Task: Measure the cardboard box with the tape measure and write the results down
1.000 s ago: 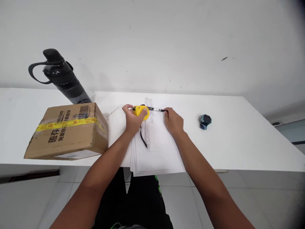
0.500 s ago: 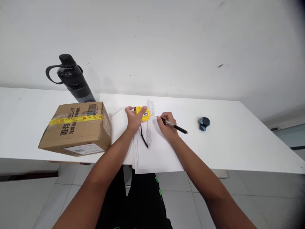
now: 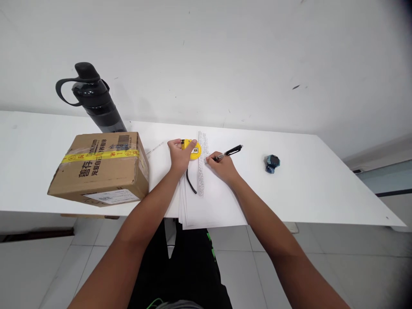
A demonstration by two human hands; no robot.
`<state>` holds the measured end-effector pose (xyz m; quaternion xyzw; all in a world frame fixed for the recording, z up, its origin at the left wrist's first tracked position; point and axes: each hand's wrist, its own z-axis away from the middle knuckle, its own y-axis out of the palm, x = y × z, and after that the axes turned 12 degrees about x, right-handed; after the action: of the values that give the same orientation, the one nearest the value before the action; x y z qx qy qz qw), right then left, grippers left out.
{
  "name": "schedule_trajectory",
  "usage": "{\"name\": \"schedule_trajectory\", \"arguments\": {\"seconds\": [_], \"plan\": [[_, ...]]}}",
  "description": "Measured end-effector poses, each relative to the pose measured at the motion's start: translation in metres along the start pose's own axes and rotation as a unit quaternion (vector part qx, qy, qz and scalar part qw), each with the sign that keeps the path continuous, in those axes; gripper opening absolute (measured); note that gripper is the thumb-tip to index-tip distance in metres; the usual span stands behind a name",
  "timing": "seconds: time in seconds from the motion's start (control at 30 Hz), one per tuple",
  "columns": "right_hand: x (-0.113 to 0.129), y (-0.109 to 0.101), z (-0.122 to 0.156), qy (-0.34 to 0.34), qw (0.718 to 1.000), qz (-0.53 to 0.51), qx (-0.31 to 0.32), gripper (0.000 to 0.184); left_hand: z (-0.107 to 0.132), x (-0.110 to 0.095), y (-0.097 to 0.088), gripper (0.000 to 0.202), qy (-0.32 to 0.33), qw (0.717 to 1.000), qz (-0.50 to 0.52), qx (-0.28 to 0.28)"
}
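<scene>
My left hand [image 3: 180,154] is closed on a yellow tape measure [image 3: 195,151], which rests at the upper left of a stack of white paper [image 3: 215,210]. A black wrist strap [image 3: 190,182] trails from it across the sheets. In my right hand [image 3: 223,166] is a black pen [image 3: 233,150], its back end pointing up and right. The pen's tip is hidden by my fingers, close to the paper. Between my hands, a narrow speckled strip [image 3: 201,180] of dense small marks runs down the top sheet.
A taped cardboard box [image 3: 99,167] stands on the white table [image 3: 305,193] at left, with a black water bottle [image 3: 99,103] behind it. A blue watch [image 3: 272,163] lies to the right. The wall [image 3: 206,64] rises along the table's back edge.
My right hand has turned the pen, so its back end now points up and right instead of down and right. My left hand keeps its hold on the tape measure. The view has shifted slightly.
</scene>
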<state>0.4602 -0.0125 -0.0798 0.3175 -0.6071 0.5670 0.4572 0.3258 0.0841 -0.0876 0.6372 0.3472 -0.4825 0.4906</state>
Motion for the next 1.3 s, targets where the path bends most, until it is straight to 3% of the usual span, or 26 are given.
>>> {"name": "schedule_trajectory", "arguments": {"seconds": [0.13, 0.57, 0.97, 1.07, 1.3], "plan": [[-0.001, -0.002, -0.002, 0.009, 1.0, -0.006, 0.014, 0.022, 0.002, 0.002, 0.0, 0.058, 0.047, 0.999, 0.006, 0.022], [-0.004, 0.0, -0.002, -0.001, 0.999, 0.014, 0.033, 0.019, -0.005, 0.013, -0.004, 0.043, 0.069, 0.997, -0.034, 0.03], [-0.008, 0.003, -0.001, -0.018, 1.0, 0.014, 0.011, 0.021, 0.001, 0.0, -0.003, 0.048, 0.043, 0.983, -0.174, 0.029], [-0.009, 0.003, -0.001, -0.027, 0.999, 0.024, -0.013, 0.02, 0.001, 0.0, -0.003, 0.049, 0.046, 0.981, -0.187, 0.036], [-0.008, 0.004, 0.001, -0.027, 0.999, 0.022, 0.006, 0.02, 0.004, 0.004, -0.003, 0.049, 0.055, 0.977, -0.198, 0.062]]}}
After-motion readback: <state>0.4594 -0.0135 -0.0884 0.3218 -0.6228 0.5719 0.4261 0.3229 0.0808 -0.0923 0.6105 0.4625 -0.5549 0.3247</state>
